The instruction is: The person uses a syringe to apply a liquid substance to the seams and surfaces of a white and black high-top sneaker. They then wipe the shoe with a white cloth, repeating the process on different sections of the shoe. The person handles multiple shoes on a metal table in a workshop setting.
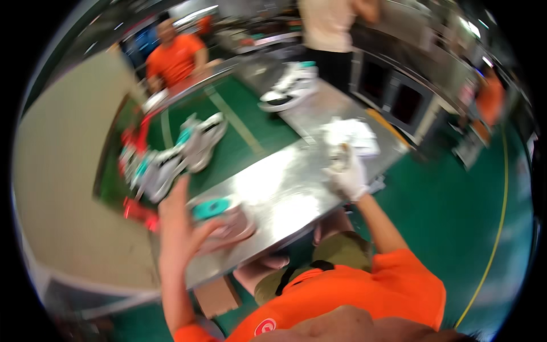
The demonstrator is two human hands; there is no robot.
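My bare left hand (181, 225) is open at the near left of the metal table, fingers and thumb apart. Its thumb overlaps a pale shoe (242, 227) with a teal patch; blur hides whether they touch. Just beyond the fingertips, several white and grey shoes (159, 179) with teal parts lie on the green surface. My right hand (348, 178), in a white glove, is closed at the table's right side. A small brownish thing shows at its fingers, too blurred to name. White crumpled sheets (356, 137) lie right beyond that hand.
A white, black and teal shoe (292, 85) stands at the table's far side. The green belt-like surface (245, 102) adjoins the metal tabletop (273, 196). A beige panel (74, 176) rises on the left. People are across the table and at far right. A brown box (216, 297) sits below.
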